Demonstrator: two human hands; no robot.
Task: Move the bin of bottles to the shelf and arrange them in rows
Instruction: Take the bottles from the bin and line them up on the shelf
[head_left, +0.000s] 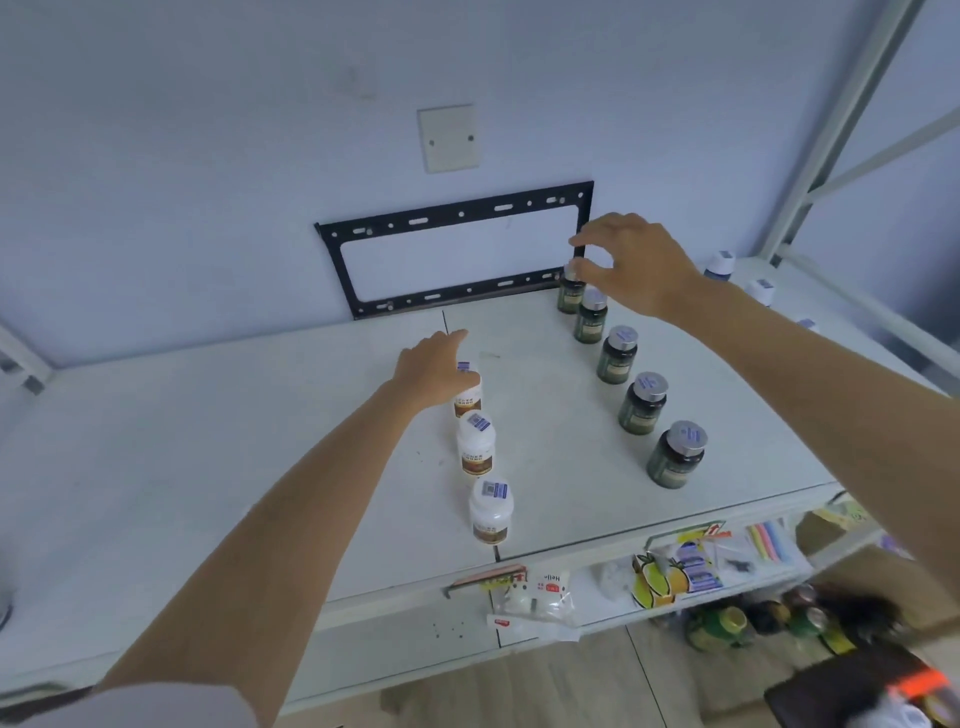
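Two rows of bottles stand on the white shelf top (208, 467). The left row has three white bottles; the nearest (491, 512) and the middle one (476, 449) stand free. My left hand (434, 371) grips the farthest white bottle (468, 397) from the side. The right row holds several dark green bottles with silver caps, the nearest (675, 457) by the front edge. My right hand (631, 265) hovers over the farthest green bottle (570, 291), thumb touching its cap, index finger raised above it. No bin is visible.
A black metal bracket (457, 249) and a white wall plate (449, 137) are on the wall behind. More capped bottles (719, 265) stand at the far right beside a white shelf post (831, 130). Lower shelves hold packets (675, 571) and cans (727, 623).
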